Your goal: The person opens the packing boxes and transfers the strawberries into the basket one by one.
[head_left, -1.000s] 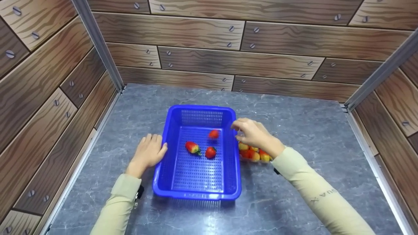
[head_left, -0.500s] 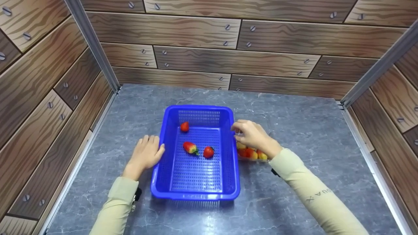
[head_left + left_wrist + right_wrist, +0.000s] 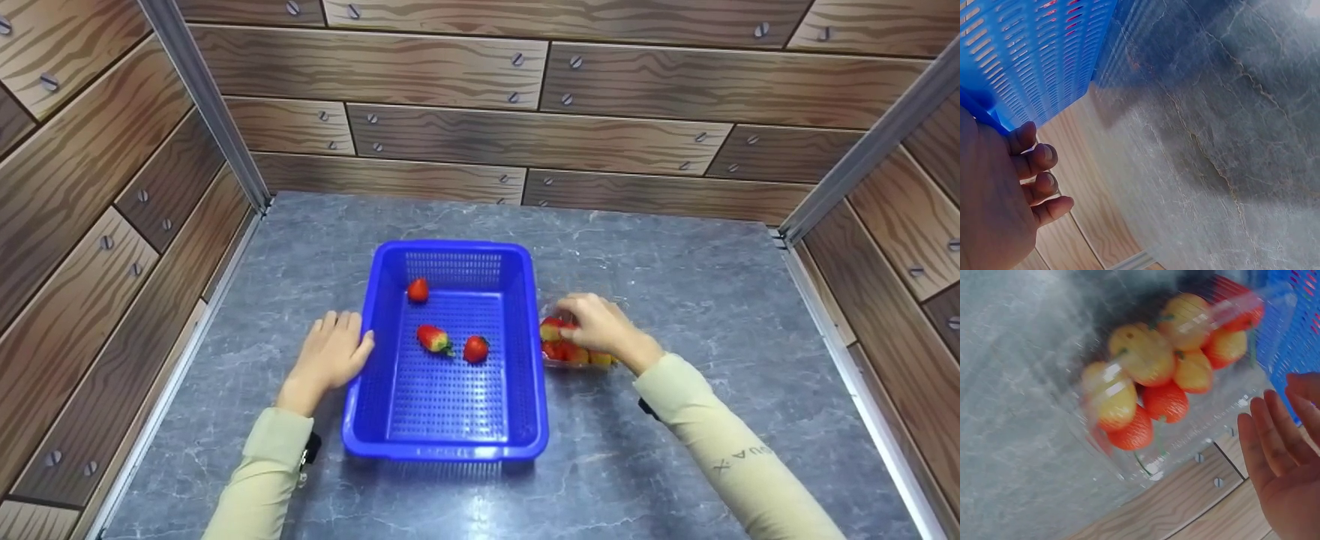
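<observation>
On the right sleeve (image 3: 735, 448), a few dark letters, apparently an X and an A among them, the remainder not clear enough to read. Along the edge of the clear tub (image 3: 1216, 419), raised marks like lettering, too blurred to make out. On the near rim of the basket (image 3: 450, 452), more raised marks, too small to read. Beneath and beside the right hand (image 3: 600, 324), a cluster of fruit (image 3: 1143, 357) in the tub, just right of the basket. On that hand, fingers apart and only slightly bent, with nothing visibly in hold. Against the basket's left rim, the left hand (image 3: 328, 354), thumb touching, fingers loosely bent outside, not visibly clasping anything. In the tub, fruit in yellow and orange-red, textured, with thin green stems, crowded together. In the basket, well apart from the tub's cluster: a red pointed fruit (image 3: 418, 290) at the far left, a red-and-yellow long fruit (image 3: 433, 339) with green leaves, and near it a red round fruit (image 3: 475, 349). Beneath everything, a grey veined tabletop (image 3: 712, 315).
</observation>
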The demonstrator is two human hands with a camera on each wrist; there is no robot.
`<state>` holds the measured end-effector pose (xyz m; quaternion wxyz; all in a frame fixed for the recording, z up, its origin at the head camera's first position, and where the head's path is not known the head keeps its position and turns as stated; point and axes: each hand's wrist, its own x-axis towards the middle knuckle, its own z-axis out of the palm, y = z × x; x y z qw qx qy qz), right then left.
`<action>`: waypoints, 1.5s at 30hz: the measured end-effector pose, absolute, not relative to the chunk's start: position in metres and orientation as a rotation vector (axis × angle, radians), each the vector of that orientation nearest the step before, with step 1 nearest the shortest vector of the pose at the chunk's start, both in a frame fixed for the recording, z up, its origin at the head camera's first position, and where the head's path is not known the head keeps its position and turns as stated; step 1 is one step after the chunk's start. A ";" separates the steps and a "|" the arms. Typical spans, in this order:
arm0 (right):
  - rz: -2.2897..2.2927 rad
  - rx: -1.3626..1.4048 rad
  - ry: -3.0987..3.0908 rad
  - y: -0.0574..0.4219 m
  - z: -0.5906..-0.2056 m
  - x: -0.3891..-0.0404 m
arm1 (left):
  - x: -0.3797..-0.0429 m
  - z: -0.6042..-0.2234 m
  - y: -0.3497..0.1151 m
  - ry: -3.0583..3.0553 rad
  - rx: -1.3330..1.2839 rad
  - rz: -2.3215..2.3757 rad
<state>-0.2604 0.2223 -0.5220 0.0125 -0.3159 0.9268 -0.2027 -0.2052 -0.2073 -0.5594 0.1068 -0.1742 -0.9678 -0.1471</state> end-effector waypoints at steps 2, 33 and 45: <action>-0.628 -1.016 2.858 0.221 -0.528 -0.258 | -0.205 -0.559 -0.208 -2.855 -0.510 -0.433; -0.464 -1.135 2.787 0.216 -0.557 -0.258 | -0.207 -0.561 -0.208 -2.928 -0.473 -0.477; -0.498 -1.018 2.756 0.217 -0.556 -0.260 | -0.206 -0.561 -0.208 -2.905 -0.476 -0.485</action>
